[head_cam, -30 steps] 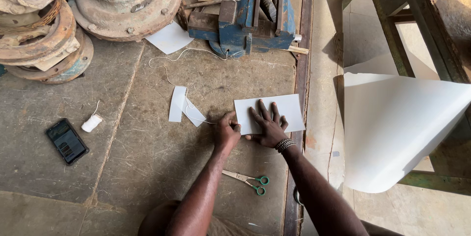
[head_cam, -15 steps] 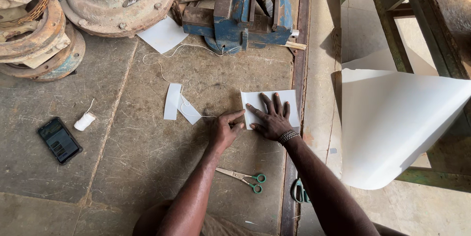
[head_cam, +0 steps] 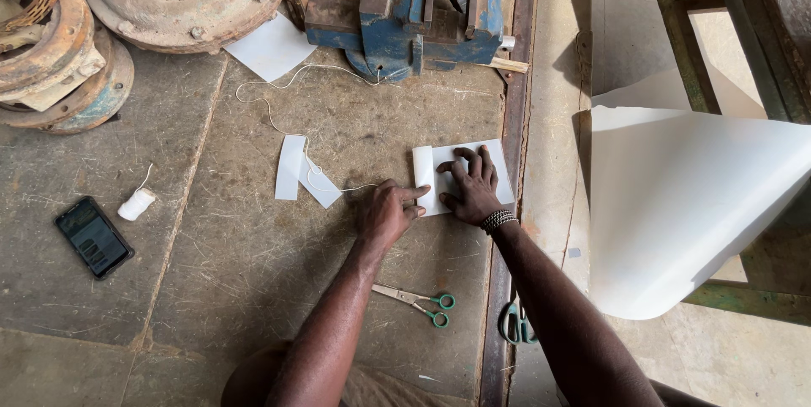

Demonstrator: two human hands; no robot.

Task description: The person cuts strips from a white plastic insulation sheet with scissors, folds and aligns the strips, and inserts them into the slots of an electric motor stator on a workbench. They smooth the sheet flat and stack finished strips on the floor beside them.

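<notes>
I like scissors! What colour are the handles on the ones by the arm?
Green, on the scissors lying on the bench; seen in the head view.

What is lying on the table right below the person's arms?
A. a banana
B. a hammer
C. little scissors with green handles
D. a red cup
C. Small scissors with green handles lie on the table just below the left hand, while both hands, the right hand too, press on the white paper.

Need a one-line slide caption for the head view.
Both hands, left hand and right hand, press a white paper sheet on the workbench, scissors nearby.
</notes>
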